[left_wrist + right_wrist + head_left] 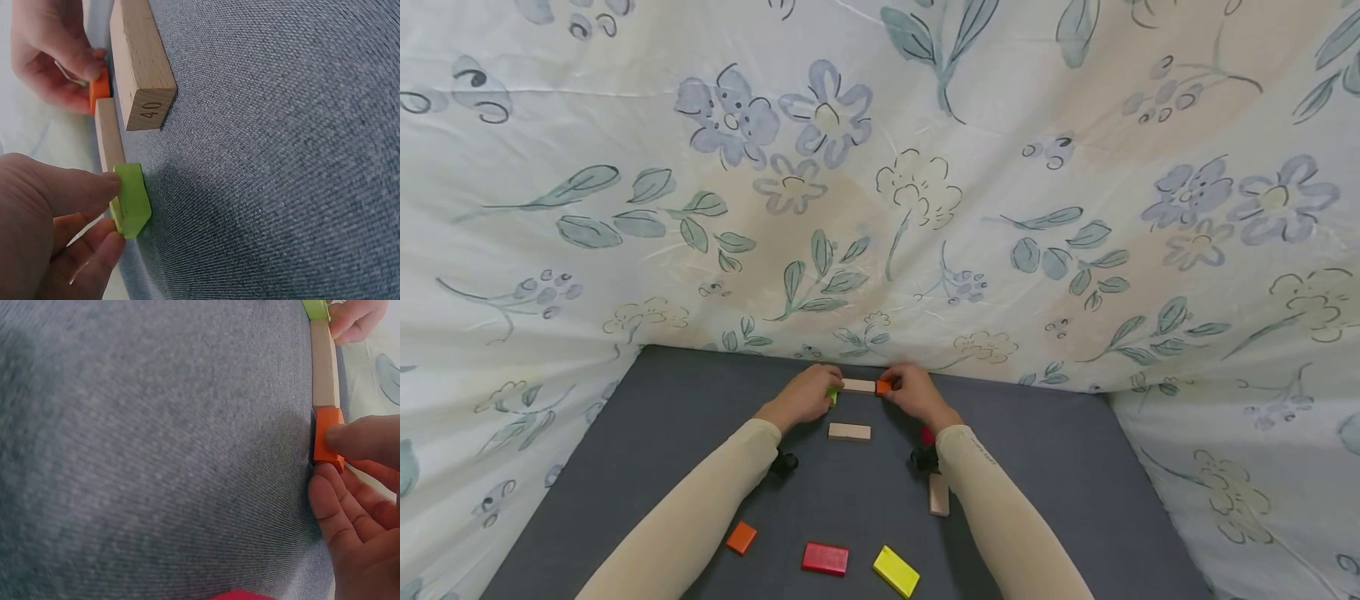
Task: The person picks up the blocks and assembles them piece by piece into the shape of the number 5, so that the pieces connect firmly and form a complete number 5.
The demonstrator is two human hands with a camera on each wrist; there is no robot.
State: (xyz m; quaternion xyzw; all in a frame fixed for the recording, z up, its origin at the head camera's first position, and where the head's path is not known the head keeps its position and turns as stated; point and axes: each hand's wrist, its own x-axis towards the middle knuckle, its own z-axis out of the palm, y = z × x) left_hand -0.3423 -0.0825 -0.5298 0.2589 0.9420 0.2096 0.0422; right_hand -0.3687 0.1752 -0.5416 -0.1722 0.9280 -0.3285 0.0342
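Note:
At the far edge of the grey surface, a plain wooden block (858, 386) lies lengthwise between my two hands. My left hand (808, 393) pinches a light green block (132, 200) with cut corners between thumb and fingers, at the wooden block's left end. On the other end sits an orange block (327, 440), gripped by my right hand (917, 393), its thumb on top and fingers at the outer end. Nearer to me than this row lies another wooden block (141, 59), marked 40 on its end and touched by neither hand.
Closer to me lie an orange block (742, 538), a red block (825, 559) and a yellow block (897, 572). A wooden block (938, 495) is beside the right forearm, and a red piece (928, 435) shows partly under that wrist. Floral cloth (880, 250) hangs behind the row.

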